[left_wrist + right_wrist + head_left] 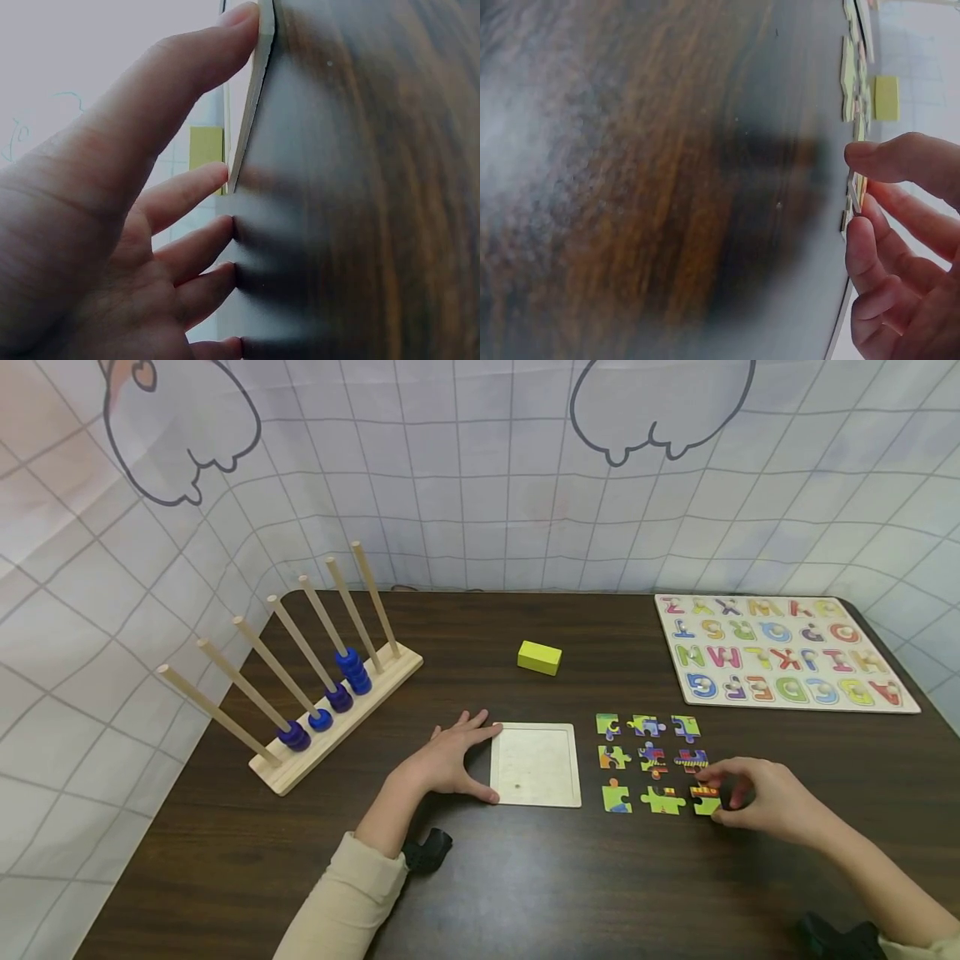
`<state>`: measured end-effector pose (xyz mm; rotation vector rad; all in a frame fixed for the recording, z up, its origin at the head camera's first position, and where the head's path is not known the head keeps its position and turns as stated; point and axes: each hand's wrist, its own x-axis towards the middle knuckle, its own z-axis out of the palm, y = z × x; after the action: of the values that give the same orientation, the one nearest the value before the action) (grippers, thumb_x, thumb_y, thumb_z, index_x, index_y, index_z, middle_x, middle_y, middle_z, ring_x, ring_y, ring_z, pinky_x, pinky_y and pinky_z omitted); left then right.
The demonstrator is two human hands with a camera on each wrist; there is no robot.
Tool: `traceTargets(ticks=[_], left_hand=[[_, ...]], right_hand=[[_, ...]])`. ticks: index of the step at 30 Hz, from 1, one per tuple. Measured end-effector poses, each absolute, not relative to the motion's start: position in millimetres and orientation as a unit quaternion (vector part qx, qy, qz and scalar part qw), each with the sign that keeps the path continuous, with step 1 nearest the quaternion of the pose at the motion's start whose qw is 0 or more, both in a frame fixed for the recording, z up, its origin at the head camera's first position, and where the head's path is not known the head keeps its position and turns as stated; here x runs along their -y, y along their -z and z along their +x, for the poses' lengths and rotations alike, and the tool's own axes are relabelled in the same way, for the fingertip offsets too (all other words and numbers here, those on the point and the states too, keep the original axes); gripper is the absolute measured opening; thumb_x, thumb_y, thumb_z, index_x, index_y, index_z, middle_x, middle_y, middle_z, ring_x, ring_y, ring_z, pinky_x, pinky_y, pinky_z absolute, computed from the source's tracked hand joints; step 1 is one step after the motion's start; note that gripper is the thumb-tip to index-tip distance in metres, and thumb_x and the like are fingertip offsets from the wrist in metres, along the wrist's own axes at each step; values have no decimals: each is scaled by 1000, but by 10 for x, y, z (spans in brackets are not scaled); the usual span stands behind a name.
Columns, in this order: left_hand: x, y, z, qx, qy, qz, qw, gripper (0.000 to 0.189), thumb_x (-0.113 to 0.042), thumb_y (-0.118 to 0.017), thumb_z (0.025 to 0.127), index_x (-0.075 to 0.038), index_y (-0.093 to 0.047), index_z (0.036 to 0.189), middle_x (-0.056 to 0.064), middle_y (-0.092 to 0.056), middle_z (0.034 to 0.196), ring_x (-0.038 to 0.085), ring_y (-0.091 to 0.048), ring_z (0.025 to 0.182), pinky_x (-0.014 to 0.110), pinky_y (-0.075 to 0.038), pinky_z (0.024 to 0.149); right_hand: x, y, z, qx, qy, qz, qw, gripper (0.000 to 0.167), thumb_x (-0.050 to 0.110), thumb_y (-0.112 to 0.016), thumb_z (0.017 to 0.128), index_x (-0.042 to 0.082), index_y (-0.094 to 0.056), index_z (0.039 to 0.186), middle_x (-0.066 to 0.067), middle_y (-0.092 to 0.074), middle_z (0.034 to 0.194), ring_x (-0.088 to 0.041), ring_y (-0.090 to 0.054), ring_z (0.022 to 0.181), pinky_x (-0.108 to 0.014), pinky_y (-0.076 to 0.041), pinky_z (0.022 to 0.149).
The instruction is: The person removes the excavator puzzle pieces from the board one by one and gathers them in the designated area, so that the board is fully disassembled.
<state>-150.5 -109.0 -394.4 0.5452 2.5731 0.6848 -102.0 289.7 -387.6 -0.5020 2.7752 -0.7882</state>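
Observation:
A square, pale wooden puzzle tray (536,764) with a raised rim lies flat in front of me. My left hand (448,758) touches its left side, thumb at the near corner and index finger at the far corner, the other fingertips resting on the table. To the tray's right, jigsaw pieces (652,758) printed in green, purple and orange lie apart in three rows of three. My right hand (767,795) pinches the near right jigsaw piece (705,800) between thumb and index finger, partly covering it. In the right wrist view that piece shows only edge-on.
A yellow block (539,657) lies beyond the tray. At the back right is an alphabet board (787,652) with colourful letters. On the left stands a wooden counting rack (337,718) with upright pegs and blue and purple rings. A gridded white cloth (480,485) hangs behind the dark table.

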Motion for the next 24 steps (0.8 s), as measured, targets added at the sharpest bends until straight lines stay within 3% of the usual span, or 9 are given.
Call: traceTargets(ticks=[9,24], left_hand=[[1091,3943,-1495,-926,-243,199,210,95,-40,-82,64,-22,-33,143,3,-15,151,25,-4,139,56,-4,106],[1121,3961,-1501,-925,-243,205,207,98,-42,-82,63,-22,-31,144,5,-15,151,26,-5,138,57,-6,106]], right_hand=[[-2912,3919,-1030,-940,265,-174,124,40,10,-80,66,4,-66,103,-2,-58,87,-3,-48,58,-23,-40,50],[-2861,3903,-1020,-944,266,-172,86,44,7,-80,64,4,-66,106,-1,-57,87,-4,-49,58,-23,-42,52]])
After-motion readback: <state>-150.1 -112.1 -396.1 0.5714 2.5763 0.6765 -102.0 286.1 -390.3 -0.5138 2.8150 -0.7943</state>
